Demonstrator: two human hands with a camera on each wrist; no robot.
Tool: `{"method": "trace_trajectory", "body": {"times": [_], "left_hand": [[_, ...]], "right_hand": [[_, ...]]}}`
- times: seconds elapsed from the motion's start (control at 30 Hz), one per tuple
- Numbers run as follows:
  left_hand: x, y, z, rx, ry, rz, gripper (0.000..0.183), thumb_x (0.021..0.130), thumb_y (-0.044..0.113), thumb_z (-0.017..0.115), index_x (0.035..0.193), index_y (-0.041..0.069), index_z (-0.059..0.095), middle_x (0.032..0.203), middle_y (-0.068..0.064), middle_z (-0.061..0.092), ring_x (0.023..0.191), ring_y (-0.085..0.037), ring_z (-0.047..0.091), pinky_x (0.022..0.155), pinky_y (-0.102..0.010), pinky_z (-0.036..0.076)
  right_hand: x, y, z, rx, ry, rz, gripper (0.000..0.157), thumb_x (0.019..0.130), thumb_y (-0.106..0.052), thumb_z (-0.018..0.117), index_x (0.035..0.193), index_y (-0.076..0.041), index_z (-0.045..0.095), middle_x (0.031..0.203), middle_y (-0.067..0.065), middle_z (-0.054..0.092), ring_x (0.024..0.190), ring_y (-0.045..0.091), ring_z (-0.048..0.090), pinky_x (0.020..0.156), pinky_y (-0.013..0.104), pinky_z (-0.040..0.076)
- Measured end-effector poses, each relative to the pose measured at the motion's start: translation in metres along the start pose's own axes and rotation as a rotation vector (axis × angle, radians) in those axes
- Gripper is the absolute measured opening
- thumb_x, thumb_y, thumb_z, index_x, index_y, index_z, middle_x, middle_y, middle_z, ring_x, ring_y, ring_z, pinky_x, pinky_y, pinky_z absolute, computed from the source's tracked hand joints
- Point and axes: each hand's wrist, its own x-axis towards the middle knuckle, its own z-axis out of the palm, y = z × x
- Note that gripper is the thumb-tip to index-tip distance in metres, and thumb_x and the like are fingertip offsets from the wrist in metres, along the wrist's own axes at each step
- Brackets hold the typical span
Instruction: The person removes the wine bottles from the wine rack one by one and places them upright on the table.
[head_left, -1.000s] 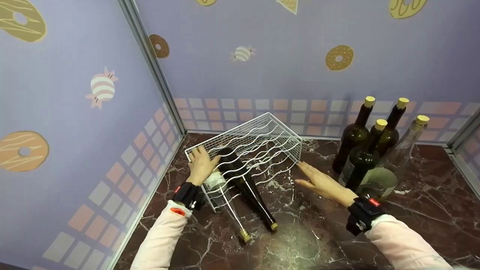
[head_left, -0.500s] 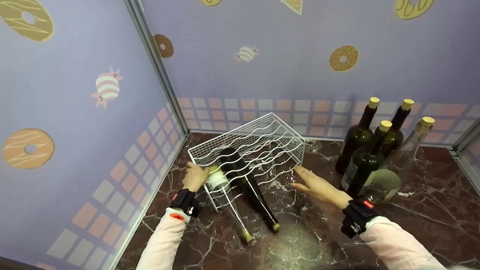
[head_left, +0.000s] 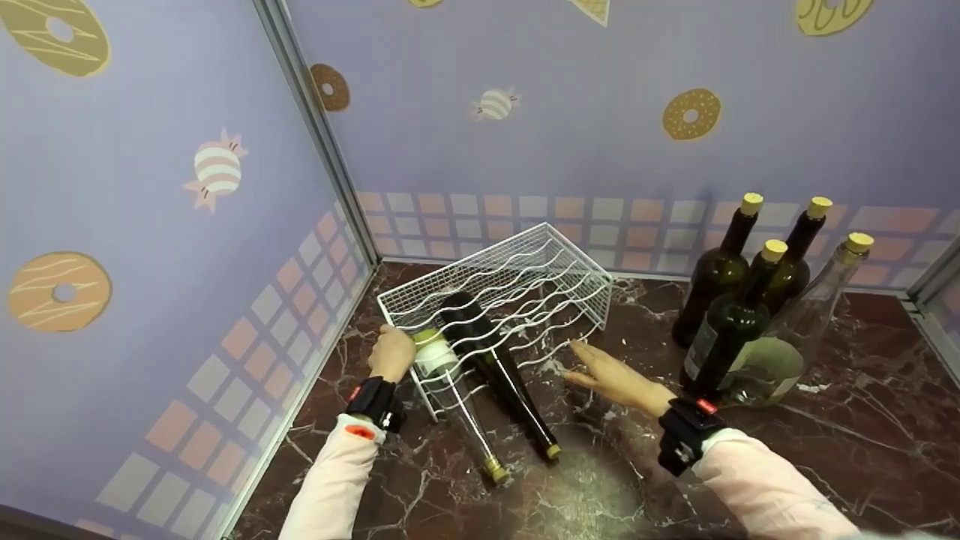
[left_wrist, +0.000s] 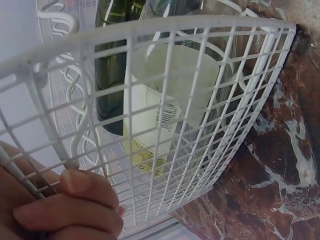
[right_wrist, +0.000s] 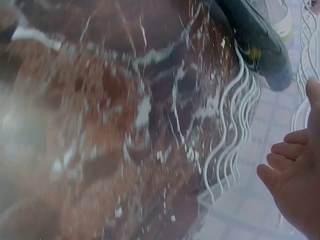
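A white wire wine rack [head_left: 606, 304] with wavy rails holds two bottles lying side by side, necks toward me. One is a clear bottle [head_left: 470, 427] with a pale label [left_wrist: 150, 120]; beside it lies a dark bottle [head_left: 517, 397]. My left hand [head_left: 391, 354] is at the rack's left end, and the left wrist view shows its fingers [left_wrist: 80, 207] curled round the edge of the mesh panel. In front of the rack's right end, my right hand [head_left: 619, 379] holds nothing, its fingers [right_wrist: 290, 150] extended and relaxed near the wavy rails.
Several corked bottles stand upright at the right, among them a dark one [head_left: 716, 274] and a clear one [head_left: 821, 296]. Patterned walls [head_left: 517, 150] close off the left and back of the dark marbled table [head_left: 630, 480].
My left hand has slid down from the rack's upper left edge to grip its left end. My right hand has come away from the right corner, moving left and toward me.
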Motion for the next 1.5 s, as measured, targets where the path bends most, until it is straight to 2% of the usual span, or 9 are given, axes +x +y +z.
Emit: {"method": "trace_trajectory", "body": {"times": [0.17, 0.33, 0.5, 0.57, 0.77, 0.97, 1.1, 1.3, 1.5], "left_hand": [[-0.001, -0.001, 0.0, -0.002, -0.004, -0.001, 0.018, 0.072, 0.014, 0.032, 0.081, -0.001, 0.034, 0.076, -0.019, 0.048, 0.066, -0.032, 0.045, 0.046, -0.043, 0.032], [0.001, -0.001, 0.0, 0.004, 0.006, 0.005, 0.017, 0.072, 0.015, 0.032, 0.08, 0.0, 0.034, 0.075, -0.018, 0.048, 0.064, -0.031, 0.045, 0.045, -0.041, 0.032], [0.0, -0.002, -0.001, 0.006, -0.007, -0.001, 0.018, 0.071, 0.015, 0.033, 0.081, 0.0, 0.033, 0.076, -0.019, 0.047, 0.065, -0.031, 0.045, 0.045, -0.041, 0.032], [-0.001, -0.002, -0.001, 0.009, -0.011, 0.001, 0.019, 0.071, 0.015, 0.034, 0.082, -0.001, 0.033, 0.076, -0.019, 0.047, 0.065, -0.032, 0.045, 0.045, -0.042, 0.032], [-0.002, -0.001, -0.001, 0.018, 0.001, -0.001, 0.018, 0.07, 0.015, 0.035, 0.08, 0.0, 0.033, 0.074, -0.018, 0.048, 0.064, -0.031, 0.045, 0.044, -0.042, 0.031], [-0.001, -0.001, 0.0, 0.014, -0.002, -0.017, 0.019, 0.07, 0.014, 0.036, 0.082, 0.0, 0.033, 0.076, -0.018, 0.047, 0.065, -0.031, 0.045, 0.044, -0.042, 0.031], [-0.001, -0.001, 0.001, 0.017, 0.013, -0.026, 0.019, 0.07, 0.015, 0.036, 0.082, 0.0, 0.033, 0.076, -0.018, 0.048, 0.065, -0.03, 0.045, 0.045, -0.042, 0.032], [-0.002, 0.0, 0.001, 0.025, 0.026, -0.025, 0.019, 0.07, 0.014, 0.036, 0.082, 0.0, 0.034, 0.076, -0.018, 0.048, 0.065, -0.031, 0.045, 0.046, -0.042, 0.032], [-0.003, 0.001, 0.001, 0.029, 0.031, -0.014, 0.016, 0.071, 0.013, 0.034, 0.081, 0.0, 0.034, 0.075, -0.018, 0.048, 0.065, -0.031, 0.046, 0.046, -0.042, 0.032]], "right_hand": [[0.012, -0.01, 0.019, 0.109, -0.009, 0.03, 0.059, 0.072, -0.04, 0.035, 0.112, 0.002, 0.022, 0.11, 0.014, 0.027, 0.099, 0.021, 0.024, 0.08, 0.032, 0.017], [0.022, -0.023, 0.032, 0.292, 0.0, 0.154, 0.056, 0.071, -0.039, 0.037, 0.109, 0.001, 0.03, 0.103, 0.015, 0.037, 0.091, 0.019, 0.035, 0.075, 0.029, 0.025], [0.026, -0.03, 0.043, 0.398, -0.037, 0.204, 0.056, 0.072, -0.039, 0.037, 0.109, 0.002, 0.028, 0.106, 0.019, 0.032, 0.095, 0.026, 0.029, 0.078, 0.034, 0.02], [0.027, -0.031, 0.047, 0.405, -0.034, 0.218, 0.056, 0.071, -0.039, 0.038, 0.107, 0.004, 0.031, 0.104, 0.02, 0.034, 0.095, 0.027, 0.028, 0.078, 0.035, 0.019], [0.029, -0.037, 0.063, 0.428, -0.064, 0.284, 0.055, 0.069, -0.04, 0.041, 0.104, 0.002, 0.036, 0.09, 0.012, 0.046, 0.08, 0.02, 0.041, 0.069, 0.031, 0.03], [0.032, -0.048, 0.078, 0.438, -0.095, 0.205, 0.051, 0.066, -0.038, 0.045, 0.096, 0.003, 0.04, 0.078, 0.008, 0.049, 0.068, 0.016, 0.045, 0.06, 0.027, 0.035], [0.034, -0.052, 0.086, 0.439, -0.069, 0.223, 0.048, 0.063, -0.035, 0.051, 0.093, 0.002, 0.04, 0.072, 0.006, 0.048, 0.063, 0.014, 0.045, 0.056, 0.025, 0.036], [0.035, -0.056, 0.091, 0.349, -0.041, 0.318, 0.042, 0.06, -0.027, 0.055, 0.085, 0.003, 0.04, 0.064, 0.003, 0.046, 0.056, 0.014, 0.044, 0.049, 0.024, 0.036], [0.036, -0.062, 0.089, 0.342, -0.035, 0.495, 0.038, 0.054, -0.026, 0.055, 0.076, 0.001, 0.039, 0.056, 0.004, 0.044, 0.044, 0.014, 0.042, 0.038, 0.024, 0.034]]}}
